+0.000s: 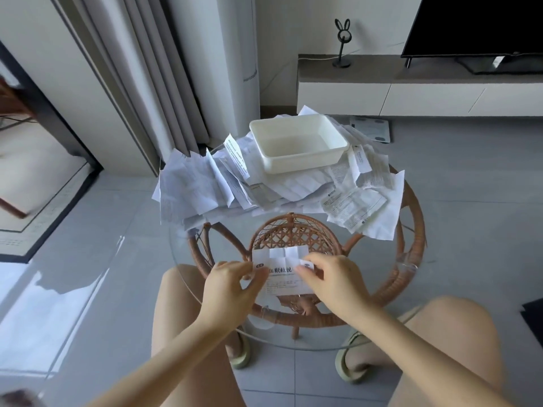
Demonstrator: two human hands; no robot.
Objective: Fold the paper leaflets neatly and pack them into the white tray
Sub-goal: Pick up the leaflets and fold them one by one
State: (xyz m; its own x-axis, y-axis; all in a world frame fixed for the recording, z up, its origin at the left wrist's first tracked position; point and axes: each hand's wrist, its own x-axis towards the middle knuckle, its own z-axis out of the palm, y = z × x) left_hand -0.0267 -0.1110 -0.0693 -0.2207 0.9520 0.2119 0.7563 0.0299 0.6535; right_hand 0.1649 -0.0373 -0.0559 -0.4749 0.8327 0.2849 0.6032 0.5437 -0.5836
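Observation:
A creased white leaflet [282,267] with printed text lies at the near side of a round glass table, its top part bent up along a fold. My left hand [232,284] pinches its left edge. My right hand [332,279] pinches its right edge. A white tray [308,163] stands at the far side of the table with nothing visible inside it. Around and under the tray spreads a heap of unfolded leaflets [194,189].
The glass top [440,274] rests on a rattan frame [411,230]. My knees and sandalled feet are under the near rim. Beyond are curtains [152,83], a low TV cabinet [411,92] and a bathroom scale [371,129] on the tiled floor.

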